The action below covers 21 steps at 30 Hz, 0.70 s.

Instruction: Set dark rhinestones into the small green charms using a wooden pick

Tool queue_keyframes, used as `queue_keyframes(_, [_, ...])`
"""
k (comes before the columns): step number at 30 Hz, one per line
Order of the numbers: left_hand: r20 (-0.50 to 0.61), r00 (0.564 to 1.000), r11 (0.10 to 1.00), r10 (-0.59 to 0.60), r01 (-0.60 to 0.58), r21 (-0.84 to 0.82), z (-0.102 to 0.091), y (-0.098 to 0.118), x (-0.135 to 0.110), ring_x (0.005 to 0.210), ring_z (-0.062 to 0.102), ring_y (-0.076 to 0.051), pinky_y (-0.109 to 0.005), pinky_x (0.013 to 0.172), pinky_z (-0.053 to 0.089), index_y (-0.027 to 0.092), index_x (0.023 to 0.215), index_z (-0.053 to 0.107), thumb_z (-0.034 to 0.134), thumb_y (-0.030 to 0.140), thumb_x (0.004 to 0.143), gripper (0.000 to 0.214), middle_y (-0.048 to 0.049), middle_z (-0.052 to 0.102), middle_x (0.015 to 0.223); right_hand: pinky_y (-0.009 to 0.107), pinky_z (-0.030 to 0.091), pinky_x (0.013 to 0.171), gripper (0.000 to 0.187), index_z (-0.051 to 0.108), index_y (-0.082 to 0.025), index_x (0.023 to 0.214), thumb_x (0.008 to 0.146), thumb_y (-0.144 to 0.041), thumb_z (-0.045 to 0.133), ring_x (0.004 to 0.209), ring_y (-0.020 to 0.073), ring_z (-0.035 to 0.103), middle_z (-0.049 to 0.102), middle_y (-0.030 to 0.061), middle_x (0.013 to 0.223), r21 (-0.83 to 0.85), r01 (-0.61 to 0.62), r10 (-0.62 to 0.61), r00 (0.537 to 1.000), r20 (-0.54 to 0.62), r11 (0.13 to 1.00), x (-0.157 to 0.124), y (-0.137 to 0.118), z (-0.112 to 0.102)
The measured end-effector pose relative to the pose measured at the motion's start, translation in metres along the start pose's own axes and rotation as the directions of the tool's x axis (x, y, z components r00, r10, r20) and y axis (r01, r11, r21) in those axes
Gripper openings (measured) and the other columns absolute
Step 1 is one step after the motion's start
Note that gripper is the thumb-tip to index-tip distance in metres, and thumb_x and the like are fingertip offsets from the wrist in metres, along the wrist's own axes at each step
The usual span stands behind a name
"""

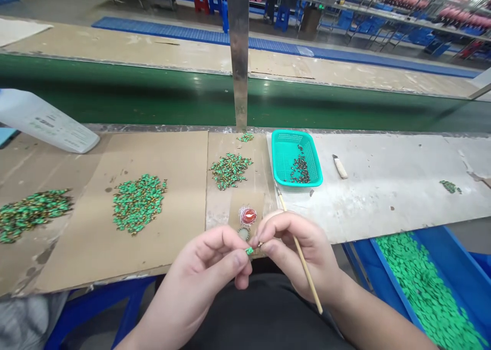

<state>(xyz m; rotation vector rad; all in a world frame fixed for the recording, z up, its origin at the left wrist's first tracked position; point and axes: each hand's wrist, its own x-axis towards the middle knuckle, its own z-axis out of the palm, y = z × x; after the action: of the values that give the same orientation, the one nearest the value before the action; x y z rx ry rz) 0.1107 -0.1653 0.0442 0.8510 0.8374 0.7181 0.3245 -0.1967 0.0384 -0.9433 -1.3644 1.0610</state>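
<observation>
My left hand (215, 263) pinches a tiny green piece (249, 250) between thumb and forefinger, just in front of the bench edge. My right hand (295, 248) is closed, its fingertips touching the same piece from the right, and it also grips a thin wooden stick (303, 260) that slants across the hand. Just beyond my fingers, a small red round cap (248, 216) sits on the cardboard.
Piles of green-and-gold pieces lie on cardboard at left (32, 212), centre-left (138, 202) and centre (230, 170). A teal basket (284, 158) holds dark small parts. A blue bin (422, 288) of green pieces sits lower right. A metal post (240, 59) stands behind, by a green conveyor (115, 94).
</observation>
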Motion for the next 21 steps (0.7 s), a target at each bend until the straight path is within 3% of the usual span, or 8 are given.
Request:
queue_keyframes(11, [0.034,0.999,1.0,0.01,-0.01,0.002,0.0033,0.002,0.0008,0.059,0.064,-0.01,-0.017,0.063,0.055,0.022,0.081,0.087,0.102,0.058,0.09,0.04,0.0011,0.072,0.065,0.036,0.066,0.088,0.01,0.076,-0.025,0.107,0.111,-0.016,0.079,0.093,0.0214,0.079,0.079,0.0033,0.099,-0.109,0.093,-0.089,0.995,0.036,0.99,0.0009,-0.0015,0.0004])
queue_keyframes(21, [0.03,1.0,1.0,-0.006,0.005,0.014,0.0015,-0.0012,0.0,0.06,0.065,-0.01,-0.018,0.064,0.055,0.023,0.084,0.087,0.099,0.058,0.093,0.038,0.0012,0.074,0.067,0.027,0.066,0.088,0.013,0.076,-0.023,0.112,0.11,-0.01,0.076,0.093,0.0168,0.079,0.078,0.0038,0.1,-0.224,0.246,-0.23,0.969,0.095,0.943,0.0054,-0.002,-0.0042])
